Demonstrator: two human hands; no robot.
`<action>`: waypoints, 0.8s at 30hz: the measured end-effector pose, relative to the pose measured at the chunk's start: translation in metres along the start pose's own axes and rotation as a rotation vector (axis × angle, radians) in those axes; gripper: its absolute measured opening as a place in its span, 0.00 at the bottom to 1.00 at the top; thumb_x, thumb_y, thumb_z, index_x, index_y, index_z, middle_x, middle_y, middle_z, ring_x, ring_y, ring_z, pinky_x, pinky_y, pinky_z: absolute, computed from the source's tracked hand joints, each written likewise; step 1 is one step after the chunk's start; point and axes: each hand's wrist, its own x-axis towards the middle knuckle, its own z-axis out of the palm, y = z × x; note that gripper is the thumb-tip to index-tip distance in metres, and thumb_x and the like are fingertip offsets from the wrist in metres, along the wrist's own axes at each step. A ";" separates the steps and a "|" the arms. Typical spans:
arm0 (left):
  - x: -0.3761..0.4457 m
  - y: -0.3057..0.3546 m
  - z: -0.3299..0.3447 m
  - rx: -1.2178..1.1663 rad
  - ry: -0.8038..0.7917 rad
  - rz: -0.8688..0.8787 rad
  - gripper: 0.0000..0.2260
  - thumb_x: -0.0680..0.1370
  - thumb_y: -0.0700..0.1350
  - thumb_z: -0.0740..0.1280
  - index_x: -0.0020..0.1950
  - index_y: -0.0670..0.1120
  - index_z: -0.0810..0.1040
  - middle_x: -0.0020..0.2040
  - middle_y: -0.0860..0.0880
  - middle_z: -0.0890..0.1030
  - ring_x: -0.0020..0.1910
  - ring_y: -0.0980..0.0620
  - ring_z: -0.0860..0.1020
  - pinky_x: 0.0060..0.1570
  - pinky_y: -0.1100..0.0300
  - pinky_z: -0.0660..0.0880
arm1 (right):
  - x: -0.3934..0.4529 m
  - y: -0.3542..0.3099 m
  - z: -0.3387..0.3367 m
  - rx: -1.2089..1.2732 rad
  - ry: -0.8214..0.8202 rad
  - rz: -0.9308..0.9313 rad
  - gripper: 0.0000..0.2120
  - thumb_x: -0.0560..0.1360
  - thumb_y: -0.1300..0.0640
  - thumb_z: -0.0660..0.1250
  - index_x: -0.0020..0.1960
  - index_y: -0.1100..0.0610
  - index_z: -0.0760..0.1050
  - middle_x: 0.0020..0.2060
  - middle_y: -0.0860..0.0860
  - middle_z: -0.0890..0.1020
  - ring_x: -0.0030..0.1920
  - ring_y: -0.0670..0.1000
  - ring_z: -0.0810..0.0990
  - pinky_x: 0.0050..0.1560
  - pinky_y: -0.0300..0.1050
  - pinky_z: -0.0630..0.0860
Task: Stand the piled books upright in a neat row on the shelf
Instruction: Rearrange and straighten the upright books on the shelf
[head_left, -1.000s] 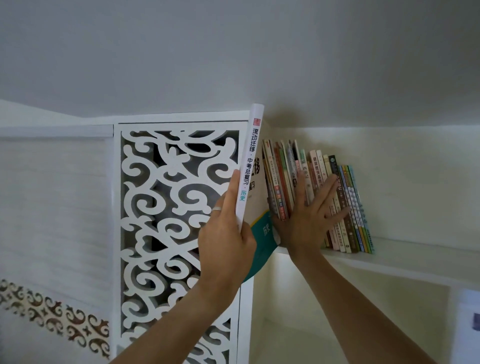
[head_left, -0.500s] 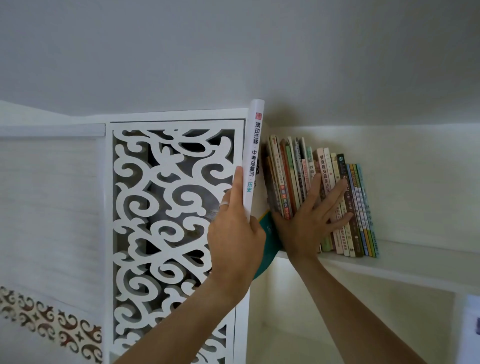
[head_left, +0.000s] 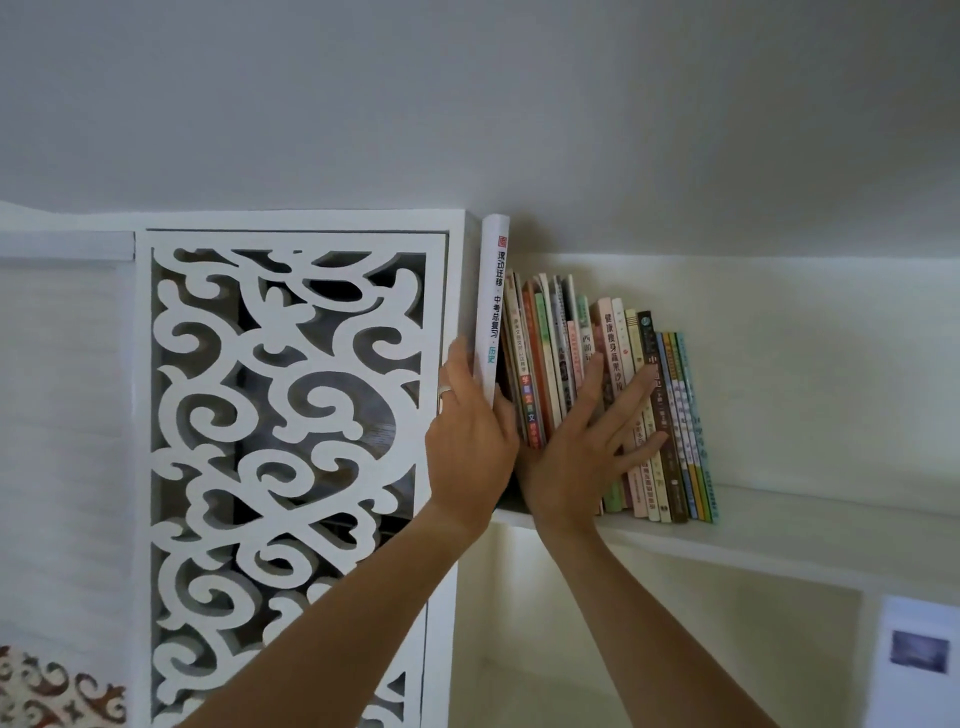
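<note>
The tall white book (head_left: 492, 306), gripped by the left hand (head_left: 470, 447), has been slid in at the row's (head_left: 613, 395) nine o'clock end on the shelf (head_left: 810, 525); leaning spines are braced by the flat, spread right hand (head_left: 576, 467). Only straightening appears left.

Dim, soft daylight; sharp centre, wide-angle bending at the edges.

Two hands (head_left: 470, 457); one shelf (head_left: 779, 530); one tall white book (head_left: 492, 312).
</note>
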 end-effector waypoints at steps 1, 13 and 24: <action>0.002 -0.004 0.004 -0.002 -0.001 0.024 0.23 0.85 0.46 0.58 0.80 0.47 0.60 0.69 0.44 0.77 0.53 0.46 0.84 0.46 0.57 0.79 | 0.000 -0.001 0.001 -0.003 0.008 -0.001 0.49 0.72 0.30 0.61 0.84 0.56 0.52 0.82 0.64 0.45 0.83 0.63 0.44 0.76 0.75 0.46; 0.015 -0.023 0.046 -0.313 -0.056 0.014 0.24 0.87 0.56 0.53 0.80 0.47 0.57 0.74 0.47 0.73 0.66 0.60 0.78 0.62 0.52 0.81 | -0.001 0.003 0.011 -0.062 0.065 -0.027 0.40 0.77 0.40 0.67 0.82 0.56 0.59 0.82 0.64 0.49 0.82 0.63 0.47 0.75 0.76 0.48; 0.019 -0.050 0.040 0.440 0.148 0.531 0.13 0.86 0.45 0.62 0.58 0.37 0.82 0.71 0.35 0.76 0.70 0.34 0.73 0.74 0.37 0.66 | -0.001 0.013 -0.001 -0.006 -0.035 -0.115 0.52 0.71 0.37 0.72 0.83 0.57 0.53 0.82 0.63 0.46 0.82 0.63 0.42 0.75 0.76 0.43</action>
